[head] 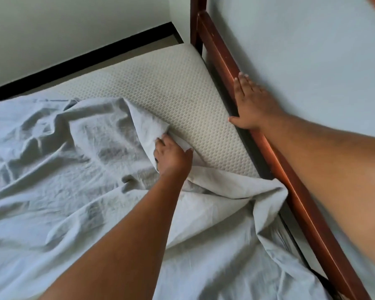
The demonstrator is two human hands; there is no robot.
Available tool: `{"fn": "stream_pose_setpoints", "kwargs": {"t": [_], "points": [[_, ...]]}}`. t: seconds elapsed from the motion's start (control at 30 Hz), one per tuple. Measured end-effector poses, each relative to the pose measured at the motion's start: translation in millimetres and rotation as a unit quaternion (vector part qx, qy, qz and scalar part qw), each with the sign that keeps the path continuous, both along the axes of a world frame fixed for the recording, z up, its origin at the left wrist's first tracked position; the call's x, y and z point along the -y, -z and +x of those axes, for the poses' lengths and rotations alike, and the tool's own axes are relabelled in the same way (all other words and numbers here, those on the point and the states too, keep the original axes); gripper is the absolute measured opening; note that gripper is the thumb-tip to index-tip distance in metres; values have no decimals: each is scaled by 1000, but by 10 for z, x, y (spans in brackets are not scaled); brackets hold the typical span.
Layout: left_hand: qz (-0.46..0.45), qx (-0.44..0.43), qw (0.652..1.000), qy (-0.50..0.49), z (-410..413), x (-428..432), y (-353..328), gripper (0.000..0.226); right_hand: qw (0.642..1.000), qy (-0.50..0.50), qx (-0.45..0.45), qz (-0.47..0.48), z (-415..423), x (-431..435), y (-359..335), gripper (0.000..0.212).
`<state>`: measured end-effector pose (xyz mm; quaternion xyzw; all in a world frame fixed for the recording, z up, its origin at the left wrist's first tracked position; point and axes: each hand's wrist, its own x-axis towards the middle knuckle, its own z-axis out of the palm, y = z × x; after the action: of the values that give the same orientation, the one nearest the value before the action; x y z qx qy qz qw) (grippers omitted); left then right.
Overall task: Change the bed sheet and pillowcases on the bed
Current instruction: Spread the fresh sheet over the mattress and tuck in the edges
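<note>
Left forearm (pixel 108 245) nearest; my left hand (pixel 173 158) curled round fold of crumpled pale-grey cotton bed sheet (pixel 63 169), which covers bed except bare cream honeycomb mattress corner (pixel 171 89). My right hand (pixel 250 102) flat, fingers straight, braced on red-brown wooden bed rail (pixel 290 169). Step, I judge: sheet corner; next needs firm two-handed pull.

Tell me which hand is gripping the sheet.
The left hand: it grips a fold of the pale sheet on the mattress. The right hand lies flat on the wooden bed rail, holding nothing.
</note>
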<state>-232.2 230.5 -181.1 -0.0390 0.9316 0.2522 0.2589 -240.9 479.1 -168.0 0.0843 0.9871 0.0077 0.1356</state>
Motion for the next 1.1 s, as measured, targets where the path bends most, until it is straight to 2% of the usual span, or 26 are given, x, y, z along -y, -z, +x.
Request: {"fn": "stream_pose_setpoints", "kwargs": {"t": [0.1,0.2,0.3,0.37,0.47,0.53,0.57,0.63,0.67,0.7,0.77,0.8,0.83,0.9,0.93,1.0,1.03,1.1], "points": [[-72,-41,995,-61,-262,9,171,99,1000,0,-17,-10,-288,-44,108,120],[-132,-49,988,-60,-567,113,254,91,998,8,-61,-20,-333,-53,225,112],[-139,-44,989,-30,-931,242,339,41,996,17,-86,-21,-359,-85,296,105],[-90,-60,994,-27,-1179,195,297,27,995,26,-90,-18,-386,-97,310,103],[22,-118,992,-31,-1479,-158,71,25,995,36,-95,-14,-311,-35,352,102],[111,-137,982,-72,-1677,-485,-138,25,995,36,-95,-16,-284,-25,359,102],[170,-121,970,-122,-1713,-568,-188,28,995,40,-93,-19,-208,5,381,101],[318,-95,911,-245,-1879,-692,-296,34,994,46,-99,-19,-226,-45,385,99],[361,-71,879,-303,-1853,-656,-265,35,994,47,-100,-18,-168,-46,386,99],[366,-41,861,-351,-1944,-594,-259,36,994,47,-99,-22,-271,-89,364,99],[321,25,847,-424,-1755,-333,12,39,994,50,-93,-14,-190,-101,364,101],[279,37,857,-433,-1801,-171,161,42,994,48,-97,-21,-301,-105,354,101],[210,62,885,-412,-1688,-28,293,46,994,49,-98,-17,-279,-117,375,100],[84,82,941,-318,-1547,192,406,51,993,49,-104,-26,-355,-115,376,98],[22,78,960,-270,-1449,253,447,46,993,48,-109,-25,-348,-129,382,98],[-76,57,975,-200,-1329,270,391,32,993,46,-106,-26,-385,-134,392,97],[-115,32,978,-170,-1290,236,332,34,993,44,-106,-20,-372,-140,400,97],[-143,-59,986,-63,-1347,175,239,54,994,44,-102,-16,-368,-113,392,97]]}}
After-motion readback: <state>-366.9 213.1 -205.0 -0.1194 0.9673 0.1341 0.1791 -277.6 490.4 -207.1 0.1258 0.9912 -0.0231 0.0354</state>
